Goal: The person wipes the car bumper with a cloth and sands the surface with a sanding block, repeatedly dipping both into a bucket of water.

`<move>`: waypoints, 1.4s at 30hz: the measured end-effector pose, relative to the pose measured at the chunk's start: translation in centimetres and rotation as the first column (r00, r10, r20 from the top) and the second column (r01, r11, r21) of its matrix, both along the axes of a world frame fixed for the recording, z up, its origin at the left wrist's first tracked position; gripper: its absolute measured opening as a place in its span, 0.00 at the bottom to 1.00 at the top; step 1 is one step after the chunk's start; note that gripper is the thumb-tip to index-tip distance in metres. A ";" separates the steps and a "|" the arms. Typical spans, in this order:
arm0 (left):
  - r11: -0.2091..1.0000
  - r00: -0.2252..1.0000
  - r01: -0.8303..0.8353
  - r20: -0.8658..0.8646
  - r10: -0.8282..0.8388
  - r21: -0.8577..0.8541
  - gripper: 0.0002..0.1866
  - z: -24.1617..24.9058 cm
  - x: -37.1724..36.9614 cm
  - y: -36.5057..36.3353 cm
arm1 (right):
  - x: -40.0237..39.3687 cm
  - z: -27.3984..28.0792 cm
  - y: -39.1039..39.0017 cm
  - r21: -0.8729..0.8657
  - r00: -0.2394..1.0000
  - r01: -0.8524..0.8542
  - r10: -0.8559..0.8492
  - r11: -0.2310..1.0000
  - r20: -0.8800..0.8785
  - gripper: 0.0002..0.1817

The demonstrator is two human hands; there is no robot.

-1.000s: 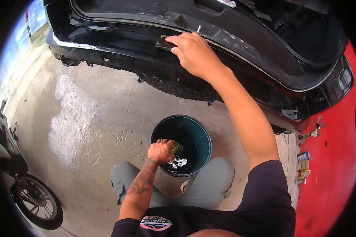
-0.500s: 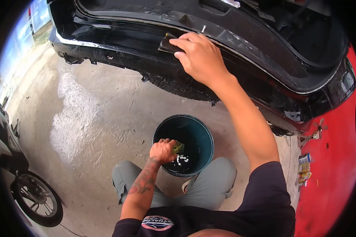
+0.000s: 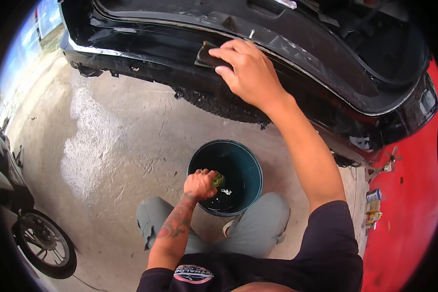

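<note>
My left hand (image 3: 200,184) is closed around a yellow-green sponge (image 3: 218,180), over the left side of a dark teal bucket (image 3: 256,171). White foam (image 3: 226,191) shows inside the bucket, beside the sponge. Up at the black car part (image 3: 155,48), my right hand (image 3: 246,65) pinches a dark, flat pad (image 3: 209,56) against the glossy surface. The pad's right end is hidden by my fingers. Behind my right hand a small white peg (image 3: 251,34) stands up from the part.
A motorcycle wheel (image 3: 45,243) is at the lower left. White residue (image 3: 90,146) marks the concrete floor. Small packets (image 3: 373,209) lie at the right beside a red surface (image 3: 409,204). My knees flank the bucket.
The foam in the bucket has shifted and gathered into a smaller patch. Both hands are in nearly the same places, with their holds unchanged.
</note>
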State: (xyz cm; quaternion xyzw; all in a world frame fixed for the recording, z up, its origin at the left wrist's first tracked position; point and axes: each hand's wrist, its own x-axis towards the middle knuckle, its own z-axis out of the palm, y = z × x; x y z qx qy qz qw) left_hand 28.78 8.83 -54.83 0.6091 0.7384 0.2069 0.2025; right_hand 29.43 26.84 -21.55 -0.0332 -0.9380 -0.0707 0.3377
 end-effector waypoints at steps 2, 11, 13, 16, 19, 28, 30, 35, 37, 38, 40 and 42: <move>1.000 1.000 -0.002 -0.005 0.002 0.005 0.33 -0.3 0.1 0.0 | -0.9 -0.2 1.1 -0.011 1.000 0.012 -0.013 1.000 -0.021 0.18; 0.999 1.000 -0.008 -0.014 0.009 0.036 0.30 -0.1 0.1 -0.2 | 1.4 0.2 -0.6 -0.005 0.997 -0.061 0.061 0.998 0.046 0.18; 1.000 1.000 -0.002 -0.014 0.002 0.030 0.30 0.2 0.2 -0.3 | 0.9 0.4 0.4 0.008 0.999 -0.032 0.032 0.999 0.014 0.18; 0.999 1.000 -0.007 -0.012 0.008 0.039 0.31 0.2 0.2 -0.3 | 1.1 0.3 0.9 -0.001 1.000 -0.015 0.015 1.000 0.007 0.19; 0.999 1.000 -0.014 -0.004 0.015 0.046 0.31 0.0 0.0 -0.2 | 3.5 0.4 -0.8 -0.005 0.996 -0.048 0.049 0.999 0.073 0.18; 0.999 1.000 -0.018 0.001 0.018 0.036 0.32 0.0 0.1 -0.3 | 4.7 0.7 0.4 -0.017 0.999 -0.041 0.041 0.999 0.033 0.19; 0.998 1.000 -0.022 -0.010 0.023 0.051 0.30 0.1 0.1 -0.3 | 6.3 0.9 -0.1 -0.091 0.995 -0.015 0.023 0.996 0.094 0.20; 0.998 1.000 -0.011 0.003 0.011 0.057 0.31 0.2 0.1 -0.5 | 7.0 1.2 3.2 -0.099 0.996 0.072 -0.066 0.993 0.056 0.20; 0.998 1.000 -0.012 -0.006 0.013 0.061 0.31 0.2 0.0 -0.4 | 8.2 1.3 2.5 -0.093 0.998 0.045 -0.040 0.995 0.054 0.20; 0.998 1.000 -0.013 -0.010 0.014 0.061 0.31 0.1 0.1 -0.4 | 8.8 1.3 2.1 -0.090 0.998 0.030 -0.025 0.995 0.056 0.20; 0.998 1.000 -0.014 -0.014 0.015 0.066 0.31 0.0 0.1 -0.2 | 10.3 1.4 1.3 -0.124 0.996 0.040 -0.030 0.991 0.084 0.20; 0.997 1.000 -0.011 -0.016 0.012 0.071 0.31 0.1 0.1 -0.3 | 11.2 1.5 2.2 -0.093 0.997 0.043 -0.036 0.995 0.073 0.20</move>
